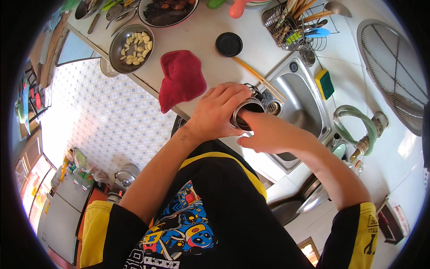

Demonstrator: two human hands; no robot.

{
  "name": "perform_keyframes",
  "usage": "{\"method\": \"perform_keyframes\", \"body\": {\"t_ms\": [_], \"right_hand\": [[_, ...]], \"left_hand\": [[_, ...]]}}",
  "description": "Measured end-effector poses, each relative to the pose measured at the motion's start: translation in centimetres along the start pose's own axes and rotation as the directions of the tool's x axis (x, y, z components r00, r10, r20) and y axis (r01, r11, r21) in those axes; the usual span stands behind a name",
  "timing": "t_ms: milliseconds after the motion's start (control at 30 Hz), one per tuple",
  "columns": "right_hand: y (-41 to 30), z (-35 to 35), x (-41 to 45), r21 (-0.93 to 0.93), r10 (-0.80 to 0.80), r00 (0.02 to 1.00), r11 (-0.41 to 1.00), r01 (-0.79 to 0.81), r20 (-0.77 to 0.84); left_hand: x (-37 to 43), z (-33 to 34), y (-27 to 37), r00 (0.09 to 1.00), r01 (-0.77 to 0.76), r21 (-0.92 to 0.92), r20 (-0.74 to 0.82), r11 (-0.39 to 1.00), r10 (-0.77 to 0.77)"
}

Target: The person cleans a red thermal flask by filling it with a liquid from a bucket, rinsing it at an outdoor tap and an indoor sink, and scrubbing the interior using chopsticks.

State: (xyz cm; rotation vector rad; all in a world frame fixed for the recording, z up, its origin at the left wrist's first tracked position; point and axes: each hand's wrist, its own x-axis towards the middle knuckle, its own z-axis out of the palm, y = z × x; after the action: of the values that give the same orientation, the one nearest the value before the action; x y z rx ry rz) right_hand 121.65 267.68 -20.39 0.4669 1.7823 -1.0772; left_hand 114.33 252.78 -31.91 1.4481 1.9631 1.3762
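My left hand is wrapped around a metal-rimmed cylindrical container, its open mouth tilted up toward me. Fingers of my right hand reach down inside that mouth, with the thumb outside below the rim. Whether those fingertips hold anything is hidden. A black round lid lies on the counter beyond the container. A pair of wooden chopsticks rests with its tips over the sink edge. Left of the lid is a crumpled dark red cloth, one corner hanging past the counter edge.
A stainless steel sink lies to the right, a yellow and green sponge behind it. A metal bowl of peeled garlic cloves sits near the counter edge. Farther back stand a utensil basket and a pan of dark food.
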Motion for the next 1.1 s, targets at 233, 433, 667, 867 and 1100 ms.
{"method": "perform_keyframes", "body": {"t_ms": [233, 433, 667, 867, 1100], "right_hand": [[3.9, 1.1, -4.4, 0.574, 0.203, 0.826, 0.801, 0.169, -0.526], [20.4, 7.0, 6.3, 0.951, 0.252, 0.967, -0.306, 0.034, 0.046], [18.6, 5.4, 13.4, 0.54, 0.363, 0.848, -0.656, 0.527, -0.386], [20.5, 1.7, 14.6, 0.475, 0.466, 0.712, -0.534, 0.699, -0.525], [13.7, 3.8, -0.2, 0.337, 0.653, 0.084, 0.273, 0.901, -0.753]], "left_hand": [[-0.6, -0.3, 0.1, 0.999, 0.039, -0.028, 0.03, 0.999, -0.038], [-0.3, 0.0, 0.4, 0.999, 0.045, -0.063, 0.021, 0.997, -0.044], [-0.6, 0.5, 0.6, 0.994, 0.102, -0.046, -0.025, 0.994, -0.104], [-0.2, 0.5, 1.0, 0.997, 0.075, -0.047, 0.027, 0.996, -0.074], [-0.6, 0.8, 0.6, 0.994, 0.106, -0.083, 0.031, 0.991, -0.104]]}}
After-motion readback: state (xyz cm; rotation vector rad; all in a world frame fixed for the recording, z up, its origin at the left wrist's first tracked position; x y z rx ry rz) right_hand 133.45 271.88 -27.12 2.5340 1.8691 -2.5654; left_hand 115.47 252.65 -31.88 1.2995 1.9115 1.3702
